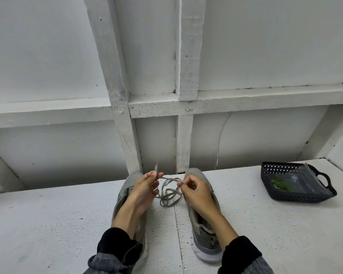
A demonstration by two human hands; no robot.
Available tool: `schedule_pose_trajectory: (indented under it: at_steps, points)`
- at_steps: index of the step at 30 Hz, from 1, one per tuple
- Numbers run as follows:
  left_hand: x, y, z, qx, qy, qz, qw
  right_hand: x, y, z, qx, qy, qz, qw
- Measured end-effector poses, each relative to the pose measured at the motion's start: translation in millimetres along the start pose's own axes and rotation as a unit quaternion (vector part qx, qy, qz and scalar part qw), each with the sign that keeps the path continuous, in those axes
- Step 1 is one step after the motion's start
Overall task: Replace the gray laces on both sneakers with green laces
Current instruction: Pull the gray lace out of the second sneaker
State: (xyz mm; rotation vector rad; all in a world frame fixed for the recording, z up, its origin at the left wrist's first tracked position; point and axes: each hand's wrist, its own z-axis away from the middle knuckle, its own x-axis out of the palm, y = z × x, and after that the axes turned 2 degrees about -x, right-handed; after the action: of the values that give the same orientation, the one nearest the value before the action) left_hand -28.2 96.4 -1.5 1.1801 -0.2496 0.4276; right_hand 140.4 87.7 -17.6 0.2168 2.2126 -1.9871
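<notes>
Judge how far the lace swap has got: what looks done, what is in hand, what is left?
Looks done: a gray lace is out, lying looped between the two sneakers. In hand: the left hand and right hand each pinch part of it. Left: the green laces are in a bag in the basket, so no green is threaded. The hands hide the eyelets, so the other lace's state is unclear.

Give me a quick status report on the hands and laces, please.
Left hand and right hand both pinch the loose gray lace. Green laces bagged in basket. Nothing in the way.
</notes>
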Motion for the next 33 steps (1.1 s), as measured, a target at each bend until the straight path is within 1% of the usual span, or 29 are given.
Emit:
schedule_pose_trajectory:
  at_steps: [1,3,5,7,9,11,13,14,15,16,17,18,19,20,21,22,23,24,25,26,27,28,29,31,33]
  points:
    - [1.5,-0.7,-0.6,-0.01,-0.011,0.037,0.999,-2.0,-2.1,0.5,0.003,-0.002,-0.025,1.0]
    - [5.3,-1.3,-0.4,-0.014,-0.023,0.078,0.997,-7.2,-5.2,0.0,0.012,-0.007,-0.035,0.999]
    - [8.1,-1.1,-1.3,0.0,-0.023,0.104,0.994,-14.1,-6.9,-1.8,0.017,-0.021,-0.008,1.0]
    - [9.5,0.5,-2.9,0.015,-0.021,0.153,0.988,-21.5,-9.4,-3.0,0.01,-0.051,0.023,0.998]
    - [10.7,3.0,-5.5,0.024,-0.022,0.216,0.976,-27.6,-13.5,-3.4,-0.003,-0.078,0.052,0.996]
    - [12.4,6.9,-7.4,0.033,-0.028,0.283,0.958,-31.2,-18.1,-3.8,-0.008,-0.087,0.057,0.995]
    - [11.6,12.1,-5.4,0.031,-0.066,0.323,0.943,-33.7,-20.2,-6.2,0.012,-0.096,0.041,0.994]
    - [9.7,15.4,-2.4,0.021,-0.105,0.317,0.942,-35.2,-21.3,-7.8,0.032,-0.101,0.033,0.994]
    - [6.7,19.4,1.9,0.008,-0.152,0.279,0.948,-36.9,-22.3,-9.4,0.055,-0.104,0.03,0.993]
    - [3.3,23.2,6.3,-0.006,-0.201,0.196,0.96,-38.9,-23.0,-11.1,0.075,-0.103,0.027,0.991]
    - [0.8,26.4,10.8,-0.015,-0.249,0.064,0.966,-41.1,-24.7,-12.7,0.094,-0.101,0.015,0.99]
    - [0.1,26.9,14.5,-0.022,-0.288,-0.098,0.952,-43.1,-27.4,-13.7,0.108,-0.099,-0.004,0.989]
    - [1.8,24.8,16.3,-0.029,-0.313,-0.257,0.914,-44.3,-30.8,-14.5,0.117,-0.097,-0.027,0.988]
    - [6.8,21.5,16.9,-0.038,-0.316,-0.377,0.87,-44.7,-36.3,-14.5,0.121,-0.099,-0.046,0.987]
    - [12.4,17.7,15.9,-0.043,-0.298,-0.444,0.844,-43.4,-42.0,-13.5,0.12,-0.105,-0.056,0.986]
    - [20.5,15.1,16.6,-0.034,-0.263,-0.467,0.844,-41.9,-48.5,-11.3,0.112,-0.117,-0.061,0.985]
    - [26.9,11.1,15.7,-0.012,-0.214,-0.446,0.869,-39.9,-51.8,-8.4,0.101,-0.131,-0.06,0.984]
    - [32.3,10.0,12.6,0.01,-0.161,-0.385,0.909,-38.1,-55.8,-5.8,0.09,-0.144,-0.06,0.984]
    - [35.4,8.5,10.4,0.015,-0.121,-0.293,0.948,-36.6,-56.4,-1.8,0.086,-0.156,-0.056,0.982]
    - [38.1,9.0,9.0,0.007,-0.101,-0.188,0.977,-35.6,-55.7,1.8,0.086,-0.167,-0.052,0.981]
    - [40.5,11.0,8.5,-0.003,-0.1,-0.088,0.991,-35.1,-54.1,4.8,0.09,-0.178,-0.045,0.979]
    - [41.4,11.3,8.1,-0.012,-0.105,0.001,0.994,-35.4,-52.0,8.8,0.1,-0.192,-0.041,0.975]
    - [41.6,11.9,7.3,-0.016,-0.112,0.084,0.99,-36.4,-50.0,12.2,0.11,-0.209,-0.041,0.971]
    - [39.2,15.2,6.5,-0.004,-0.109,0.24,0.965,-40.1,-47.0,18.6,0.131,-0.258,-0.037,0.957]
    - [30.2,22.9,5.1,0.024,-0.087,0.33,0.94,-43.7,-46.7,24.1,0.15,-0.308,-0.008,0.939]
